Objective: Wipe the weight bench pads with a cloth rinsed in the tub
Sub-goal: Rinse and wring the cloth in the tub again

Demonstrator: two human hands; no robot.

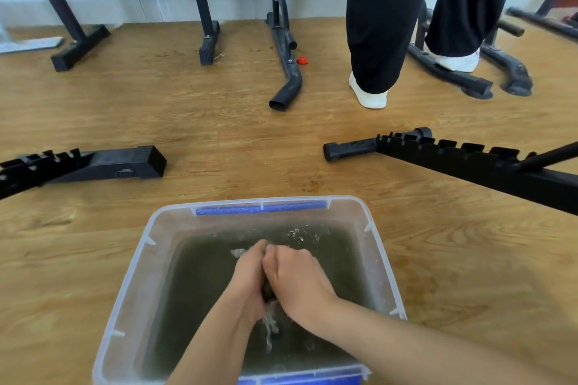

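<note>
A clear plastic tub (pixel 137 259) with blue handles sits on the wooden floor right below me, filled with murky grey-green water. Over its middle, my left hand (pixel 250 275) and my right hand (pixel 297 278) are pressed together, both clenched around a dark cloth (pixel 268 292). Only a small dark bit of the cloth shows between my palms. Water drips from it and splashes the surface. No bench pad is in view, only black bench frames.
Black bench frame rails lie on the floor at left (pixel 93 166) and right (pixel 453 159) of the tub. More black frame legs (pixel 286 72) stand farther back near the wall. A person in black trousers and white shoes (pixel 369 94) stands beyond. A small red knob (pixel 302 60) lies nearby.
</note>
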